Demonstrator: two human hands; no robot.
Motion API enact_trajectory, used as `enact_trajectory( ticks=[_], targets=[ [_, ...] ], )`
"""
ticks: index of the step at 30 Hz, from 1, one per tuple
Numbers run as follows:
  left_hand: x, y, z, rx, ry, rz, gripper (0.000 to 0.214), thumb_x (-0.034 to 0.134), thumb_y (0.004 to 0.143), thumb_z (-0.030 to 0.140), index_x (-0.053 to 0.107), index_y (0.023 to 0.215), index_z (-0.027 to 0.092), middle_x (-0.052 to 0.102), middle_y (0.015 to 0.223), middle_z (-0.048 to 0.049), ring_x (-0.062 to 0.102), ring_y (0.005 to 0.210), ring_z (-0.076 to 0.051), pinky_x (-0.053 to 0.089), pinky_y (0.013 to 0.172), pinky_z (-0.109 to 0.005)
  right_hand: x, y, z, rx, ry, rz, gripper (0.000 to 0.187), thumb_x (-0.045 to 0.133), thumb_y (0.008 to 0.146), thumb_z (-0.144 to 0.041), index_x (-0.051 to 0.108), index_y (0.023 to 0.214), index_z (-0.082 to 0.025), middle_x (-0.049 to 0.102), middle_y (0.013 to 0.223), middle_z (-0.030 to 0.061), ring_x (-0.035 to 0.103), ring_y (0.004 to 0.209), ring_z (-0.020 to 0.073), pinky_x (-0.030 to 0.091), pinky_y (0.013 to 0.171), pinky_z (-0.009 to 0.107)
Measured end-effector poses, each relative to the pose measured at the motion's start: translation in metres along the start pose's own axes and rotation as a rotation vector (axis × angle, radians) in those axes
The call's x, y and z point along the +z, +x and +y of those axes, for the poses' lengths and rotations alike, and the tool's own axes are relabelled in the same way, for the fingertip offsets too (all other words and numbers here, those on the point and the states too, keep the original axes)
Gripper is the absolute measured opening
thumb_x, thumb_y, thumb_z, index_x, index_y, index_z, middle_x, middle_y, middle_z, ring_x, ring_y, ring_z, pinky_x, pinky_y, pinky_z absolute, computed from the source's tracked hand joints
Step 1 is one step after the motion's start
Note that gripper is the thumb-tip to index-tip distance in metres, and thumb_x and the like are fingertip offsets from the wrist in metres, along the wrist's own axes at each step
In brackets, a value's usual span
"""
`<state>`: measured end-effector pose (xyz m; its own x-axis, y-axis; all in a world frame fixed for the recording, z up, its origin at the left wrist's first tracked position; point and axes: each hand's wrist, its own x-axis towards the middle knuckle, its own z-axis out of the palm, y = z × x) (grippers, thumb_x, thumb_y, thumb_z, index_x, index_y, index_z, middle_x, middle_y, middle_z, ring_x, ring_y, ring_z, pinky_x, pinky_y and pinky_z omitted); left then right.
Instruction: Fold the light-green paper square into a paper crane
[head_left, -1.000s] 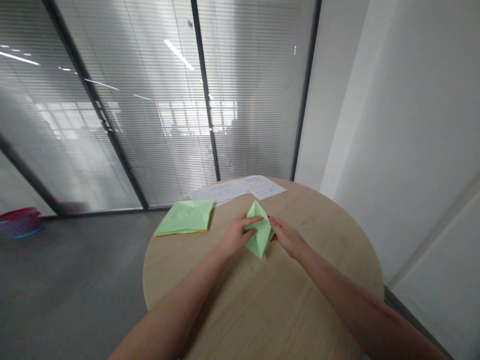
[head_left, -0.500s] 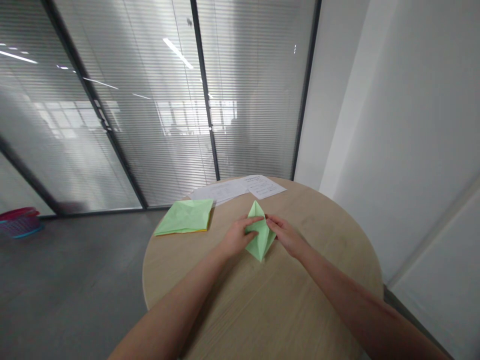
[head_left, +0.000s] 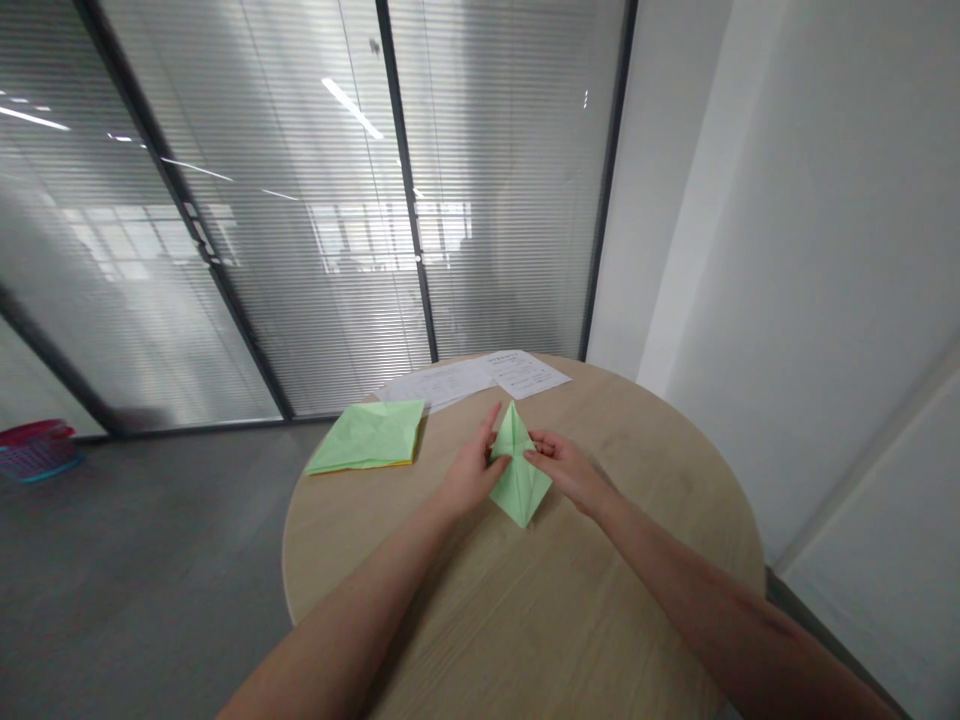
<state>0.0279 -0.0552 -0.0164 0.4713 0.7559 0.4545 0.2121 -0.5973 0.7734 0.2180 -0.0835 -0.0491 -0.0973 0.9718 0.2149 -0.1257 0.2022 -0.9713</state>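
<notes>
A light green sheet of paper [head_left: 521,490], folded into a narrow diamond with a crease down its middle, is held just above the table. My left hand [head_left: 472,468] grips its left edge, thumb on the front face and index finger pointing up beside it. On the right edge, my right hand [head_left: 568,470] pinches the paper, its thumb on the front and its fingers partly hidden behind. The diamond's upper tip points away from me and its lower tip towards me.
The round wooden table [head_left: 637,600] carries a stack of green paper [head_left: 371,435] with a yellow edge beneath, at the left. Printed white sheets [head_left: 525,373] lie along the far edge. A pink and blue basket [head_left: 36,450] stands on the floor, far left. Glass partition and wall are close behind.
My left index finger has lifted off the front of the paper and now points upward. My right thumb has moved onto the front face, and the diamond looks flatter.
</notes>
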Motion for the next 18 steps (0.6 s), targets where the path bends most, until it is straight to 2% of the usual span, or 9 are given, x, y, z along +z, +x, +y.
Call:
enact_trajectory(
  ticks=[2,3,4,5,7,9,11,14,18],
  targets=[
    [0.001,0.0009,-0.001,-0.073,-0.037,-0.004,0.087,0.06,0.085,0.023,0.015,0.159,0.022,0.072,0.093,-0.0036,0.064,0.071,-0.016,0.05,0.067,-0.028,-0.0012,0.0002,-0.0004,0.01,-0.019,0.016,0.039,0.076,0.074,-0.045,0.067,0.105,-0.022,0.074,0.102,0.0072,0.069,0.087,0.0218,0.052,0.084,0.037],
    [0.0012,0.0018,-0.0024,-0.098,-0.056,-0.007,0.085,0.06,0.085,0.027,0.018,0.159,0.021,0.071,0.087,-0.0022,0.062,0.067,-0.015,0.048,0.063,-0.027,-0.0018,0.0001,-0.0007,0.016,-0.031,0.019,0.037,0.076,0.074,-0.045,0.067,0.101,-0.022,0.074,0.098,0.0067,0.069,0.084,0.0211,0.051,0.081,0.035],
    [0.0013,0.0029,-0.0039,-0.117,-0.079,-0.005,0.079,0.061,0.085,0.03,0.029,0.156,0.02,0.07,0.084,-0.002,0.061,0.066,-0.015,0.047,0.062,-0.026,-0.0022,-0.0003,-0.001,0.026,-0.043,0.018,0.034,0.076,0.074,-0.044,0.068,0.097,-0.021,0.074,0.094,0.0061,0.068,0.081,0.0204,0.051,0.078,0.034],
    [0.0011,0.004,-0.0055,-0.131,-0.103,-0.007,0.068,0.062,0.084,0.033,0.043,0.148,0.018,0.07,0.083,-0.0029,0.061,0.068,-0.016,0.046,0.062,-0.026,-0.0025,-0.001,-0.0012,0.038,-0.053,0.016,0.032,0.076,0.073,-0.044,0.068,0.094,-0.02,0.074,0.091,0.0054,0.068,0.078,0.0196,0.05,0.076,0.033],
    [0.0004,0.006,-0.0073,-0.156,-0.143,-0.016,0.042,0.063,0.083,0.037,0.068,0.118,0.016,0.071,0.085,-0.0056,0.062,0.072,-0.018,0.047,0.063,-0.027,-0.0025,-0.0026,-0.0012,0.069,-0.072,0.004,0.029,0.076,0.073,-0.042,0.068,0.089,-0.02,0.073,0.087,0.0043,0.066,0.075,0.0182,0.048,0.072,0.03],
    [-0.0009,0.007,-0.0065,-0.183,-0.15,-0.001,0.029,0.062,0.081,0.04,0.073,0.089,0.015,0.071,0.082,-0.0059,0.061,0.071,-0.018,0.046,0.062,-0.028,-0.0021,-0.0045,-0.0007,0.102,-0.102,-0.019,0.027,0.076,0.073,-0.04,0.067,0.086,-0.019,0.072,0.083,0.0036,0.064,0.071,0.017,0.046,0.068,0.029],
    [-0.0022,0.0072,-0.0035,-0.204,-0.14,0.03,0.029,0.062,0.08,0.042,0.071,0.077,0.015,0.067,0.073,-0.0037,0.057,0.065,-0.017,0.043,0.059,-0.027,-0.0013,-0.0059,-0.0002,0.13,-0.142,-0.045,0.025,0.076,0.072,-0.038,0.066,0.083,-0.018,0.069,0.077,0.0027,0.061,0.067,0.0157,0.043,0.063,0.027],
    [-0.0033,0.0072,0.0011,-0.219,-0.154,0.079,0.033,0.061,0.079,0.045,0.071,0.075,0.014,0.061,0.065,-0.001,0.051,0.06,-0.015,0.038,0.056,-0.025,-0.0001,-0.0072,-0.0004,0.157,-0.17,-0.066,0.023,0.076,0.071,-0.036,0.064,0.078,-0.018,0.065,0.071,0.0009,0.057,0.061,0.0137,0.039,0.058,0.025],
    [-0.0032,0.0074,0.0024,-0.249,-0.211,0.131,0.035,0.061,0.078,0.047,0.073,0.085,0.015,0.061,0.067,-0.0011,0.05,0.06,-0.014,0.039,0.055,-0.025,0.0009,-0.009,-0.0033,0.175,-0.179,-0.08,0.022,0.075,0.071,-0.034,0.062,0.077,-0.018,0.062,0.068,-0.0004,0.053,0.058,0.0123,0.035,0.057,0.024]
  ],
)
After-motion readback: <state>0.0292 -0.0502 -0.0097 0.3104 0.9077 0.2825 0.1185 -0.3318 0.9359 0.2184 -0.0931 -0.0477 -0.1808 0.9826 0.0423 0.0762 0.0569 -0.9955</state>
